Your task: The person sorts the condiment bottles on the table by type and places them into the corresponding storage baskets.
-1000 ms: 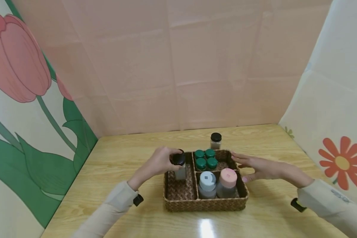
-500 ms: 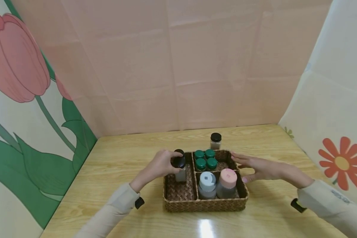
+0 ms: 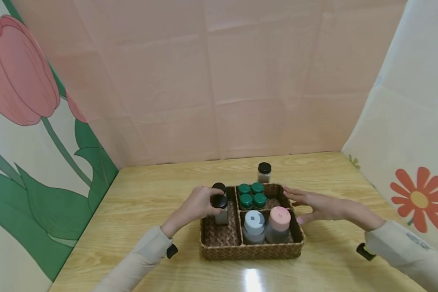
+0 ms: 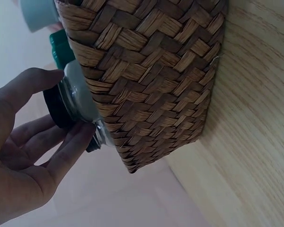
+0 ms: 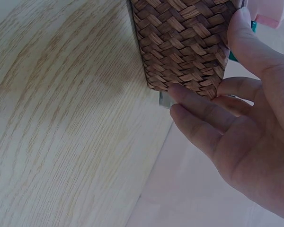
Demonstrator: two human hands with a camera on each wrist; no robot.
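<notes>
My left hand [image 3: 197,205] pinches a clear jar with a black lid [image 3: 219,201] just below its lid, thumb on one side and fingers on the other. The jar stands upright inside the long left compartment of a woven basket [image 3: 252,253]. Right behind it, a second black-lidded jar [image 3: 219,186] shows mostly as a lid. In the left wrist view the held jar [image 4: 81,92] rises above the basket's rim. On the opposite side, my right hand [image 3: 319,205] rests its spread fingers against the basket's right wall [image 5: 184,42], thumb near the rim.
Several green-lidded jars [image 3: 252,195] fill part of the back right compartment. A blue-capped bottle [image 3: 254,222] and a pink-capped bottle [image 3: 279,221] stand in the front right one. Behind the basket, another black-lidded jar [image 3: 264,173] stands on the wooden table [image 3: 160,178].
My left hand has moved the jar slightly toward me within the left compartment, and more of the lid behind it shows. The right hand stays at the basket's side.
</notes>
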